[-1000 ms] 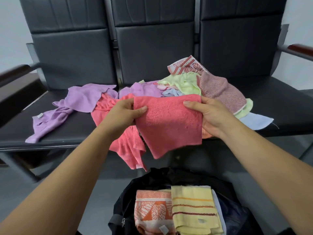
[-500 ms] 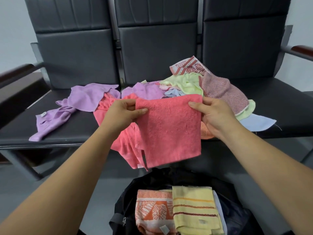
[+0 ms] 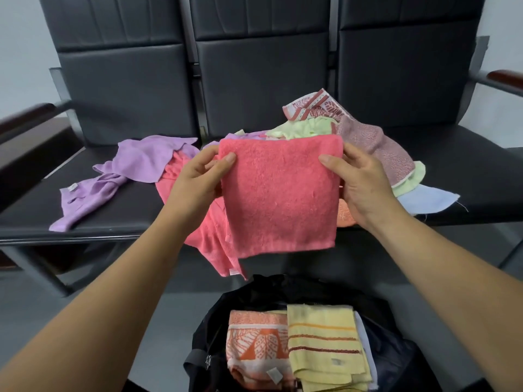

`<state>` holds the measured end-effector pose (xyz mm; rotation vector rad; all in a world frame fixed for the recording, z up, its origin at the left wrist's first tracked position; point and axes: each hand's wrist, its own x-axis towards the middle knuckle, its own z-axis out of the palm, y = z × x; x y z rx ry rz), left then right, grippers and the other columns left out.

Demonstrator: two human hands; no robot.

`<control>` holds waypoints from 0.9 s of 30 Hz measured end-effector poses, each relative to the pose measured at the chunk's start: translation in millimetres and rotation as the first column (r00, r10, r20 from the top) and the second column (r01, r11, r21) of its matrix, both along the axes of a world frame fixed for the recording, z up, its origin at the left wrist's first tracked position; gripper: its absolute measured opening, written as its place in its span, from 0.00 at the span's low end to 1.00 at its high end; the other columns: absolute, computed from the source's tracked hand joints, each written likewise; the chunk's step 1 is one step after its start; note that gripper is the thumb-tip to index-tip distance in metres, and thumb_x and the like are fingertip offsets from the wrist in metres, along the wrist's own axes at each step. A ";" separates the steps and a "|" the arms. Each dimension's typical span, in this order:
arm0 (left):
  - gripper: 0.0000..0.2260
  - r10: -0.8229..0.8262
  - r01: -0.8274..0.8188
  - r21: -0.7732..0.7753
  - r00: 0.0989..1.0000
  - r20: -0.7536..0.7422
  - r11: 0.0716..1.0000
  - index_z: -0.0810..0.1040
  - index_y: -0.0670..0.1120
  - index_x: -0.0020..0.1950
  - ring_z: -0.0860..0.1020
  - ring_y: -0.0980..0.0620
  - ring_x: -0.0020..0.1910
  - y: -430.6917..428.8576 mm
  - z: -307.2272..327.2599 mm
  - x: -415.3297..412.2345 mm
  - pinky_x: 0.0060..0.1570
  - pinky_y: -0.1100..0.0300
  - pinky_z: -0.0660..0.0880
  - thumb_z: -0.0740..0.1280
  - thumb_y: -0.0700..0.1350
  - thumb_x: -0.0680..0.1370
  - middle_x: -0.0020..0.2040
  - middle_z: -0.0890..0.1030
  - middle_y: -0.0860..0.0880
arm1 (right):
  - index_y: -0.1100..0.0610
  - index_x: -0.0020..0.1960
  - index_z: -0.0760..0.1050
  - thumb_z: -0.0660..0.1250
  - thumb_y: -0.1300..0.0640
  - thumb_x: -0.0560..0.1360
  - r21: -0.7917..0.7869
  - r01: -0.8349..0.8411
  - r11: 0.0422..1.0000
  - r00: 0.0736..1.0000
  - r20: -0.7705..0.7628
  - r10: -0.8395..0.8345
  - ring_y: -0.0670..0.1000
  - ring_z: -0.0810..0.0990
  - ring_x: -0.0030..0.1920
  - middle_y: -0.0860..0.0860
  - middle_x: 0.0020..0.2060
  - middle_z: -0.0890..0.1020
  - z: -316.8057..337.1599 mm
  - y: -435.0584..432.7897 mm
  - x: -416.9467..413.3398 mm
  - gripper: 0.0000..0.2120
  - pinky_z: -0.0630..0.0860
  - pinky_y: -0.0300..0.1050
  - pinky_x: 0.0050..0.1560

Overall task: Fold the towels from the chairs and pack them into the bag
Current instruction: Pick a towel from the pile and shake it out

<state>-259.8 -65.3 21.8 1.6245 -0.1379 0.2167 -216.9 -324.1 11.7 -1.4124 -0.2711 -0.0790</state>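
I hold a folded coral-pink towel upright in front of the chairs. My left hand pinches its upper left corner and my right hand grips its right edge. Below it, on the floor, an open black bag holds a folded orange leaf-print towel and a folded yellow striped towel. A heap of unfolded towels lies on the seats: a purple one, a second coral one hanging over the seat edge, a light green one, a mottled pink one and a pale blue one.
Three black padded chairs stand joined in a row with wooden armrests at both ends. The grey floor lies between the seat edge and the bag.
Both hands have raised the coral towel a little and squared it up, so it now hangs flat with its top edge level. The bag and the heap have not moved.
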 end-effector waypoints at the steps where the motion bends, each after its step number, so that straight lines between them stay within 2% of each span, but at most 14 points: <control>1: 0.11 -0.005 0.005 -0.003 1.000 -0.005 1.000 0.80 0.53 0.65 0.81 0.52 0.55 1.8 -1.2 -3.4 0.56 0.48 0.80 0.65 0.49 0.83 0.54 0.83 0.49 | 0.50 0.58 0.82 0.69 0.60 0.79 0.012 -0.030 0.999 1.000 -0.006 0.030 0.53 0.84 0.57 0.52 0.55 0.85 -0.9 0.9 -4.8 0.10 0.81 0.53 0.60; 3: 0.11 -0.013 0.013 -0.011 1.000 -0.007 1.000 0.79 0.56 0.65 0.82 0.55 0.53 5.5 -4.6 -13.2 0.48 0.57 0.81 0.64 0.49 0.83 0.54 0.84 0.53 | 0.49 0.60 0.81 0.67 0.61 0.80 0.043 -0.097 0.994 0.995 -0.035 0.098 0.53 0.84 0.57 0.52 0.55 0.85 -3.6 3.4 -16.1 0.12 0.80 0.52 0.60; 5: 0.11 -0.024 0.023 -0.009 0.999 -0.037 1.000 0.79 0.56 0.64 0.82 0.56 0.51 9.4 -12.9 -22.7 0.44 0.61 0.79 0.63 0.47 0.84 0.54 0.84 0.54 | 0.50 0.63 0.78 0.66 0.62 0.80 0.046 -0.148 0.988 0.987 -0.064 0.151 0.50 0.84 0.54 0.49 0.53 0.85 -10.7 6.4 -27.2 0.14 0.81 0.47 0.55; 8: 0.09 -0.007 0.006 -0.009 0.989 -0.150 1.000 0.79 0.57 0.60 0.81 0.61 0.39 11.8 -38.6 -35.3 0.36 0.67 0.76 0.62 0.46 0.84 0.45 0.84 0.58 | 0.53 0.65 0.77 0.66 0.66 0.79 0.072 -0.129 0.989 0.975 -0.173 0.139 0.51 0.85 0.50 0.51 0.50 0.86 -36.4 14.2 -41.9 0.16 0.82 0.47 0.52; 11: 0.09 -0.003 0.004 0.004 0.947 -0.320 1.000 0.80 0.59 0.59 0.83 0.58 0.45 15.5 -79.6 -45.3 0.42 0.59 0.80 0.63 0.47 0.84 0.50 0.85 0.56 | 0.52 0.63 0.79 0.66 0.68 0.78 0.073 -0.085 0.994 0.938 -0.331 0.104 0.55 0.85 0.52 0.55 0.52 0.86 -83.7 20.4 -53.5 0.17 0.81 0.52 0.56; 14: 0.09 -0.007 0.029 0.037 0.869 -0.495 0.999 0.78 0.57 0.62 0.84 0.57 0.46 22.7 -125.0 -56.7 0.37 0.60 0.80 0.63 0.49 0.84 0.52 0.85 0.54 | 0.49 0.61 0.80 0.66 0.67 0.78 -0.036 -0.088 0.995 0.865 -0.499 0.059 0.55 0.84 0.55 0.56 0.56 0.85 -137.3 25.7 -63.0 0.18 0.81 0.53 0.56; 17: 0.12 -0.001 0.068 0.080 0.773 -0.635 0.994 0.76 0.56 0.67 0.84 0.52 0.49 29.6 -172.4 -63.3 0.37 0.57 0.80 0.64 0.51 0.84 0.58 0.83 0.49 | 0.51 0.64 0.78 0.65 0.66 0.79 -0.111 -0.124 0.986 0.752 -0.659 0.020 0.56 0.84 0.55 0.55 0.55 0.84 -186.5 35.0 -68.0 0.17 0.81 0.56 0.55; 20: 0.10 0.009 0.104 0.109 0.685 -0.729 0.989 0.78 0.57 0.64 0.83 0.51 0.52 35.0 -217.8 -63.7 0.39 0.55 0.81 0.64 0.53 0.83 0.59 0.83 0.49 | 0.53 0.64 0.77 0.64 0.66 0.80 -0.196 -0.164 0.967 0.673 -0.739 -0.036 0.57 0.84 0.54 0.55 0.55 0.84 -236.9 48.4 -67.3 0.15 0.81 0.59 0.57; 23: 0.08 0.032 0.145 0.152 0.615 -0.788 0.978 0.78 0.60 0.60 0.83 0.50 0.53 39.5 -258.1 -58.0 0.44 0.52 0.82 0.64 0.55 0.83 0.58 0.83 0.50 | 0.55 0.67 0.76 0.64 0.66 0.79 -0.214 -0.200 0.956 0.590 -0.805 -0.057 0.58 0.84 0.54 0.56 0.56 0.84 -285.4 61.2 -61.5 0.17 0.81 0.61 0.58; 25: 0.09 0.062 0.148 0.180 0.579 -0.813 0.972 0.77 0.59 0.62 0.82 0.51 0.51 44.2 -286.5 -52.1 0.44 0.54 0.82 0.64 0.55 0.83 0.57 0.83 0.50 | 0.55 0.68 0.75 0.65 0.66 0.79 -0.224 -0.212 0.951 0.549 -0.833 -0.074 0.57 0.85 0.54 0.56 0.56 0.84 -315.9 66.2 -55.7 0.19 0.81 0.60 0.58; 27: 0.15 0.065 0.130 0.163 0.553 -0.830 0.978 0.75 0.58 0.67 0.83 0.49 0.53 48.3 -314.7 -49.3 0.49 0.52 0.83 0.69 0.53 0.81 0.58 0.82 0.50 | 0.54 0.72 0.72 0.67 0.65 0.78 -0.266 -0.248 0.931 0.539 -0.837 -0.095 0.56 0.85 0.54 0.54 0.58 0.83 -341.6 68.4 -52.7 0.24 0.82 0.59 0.57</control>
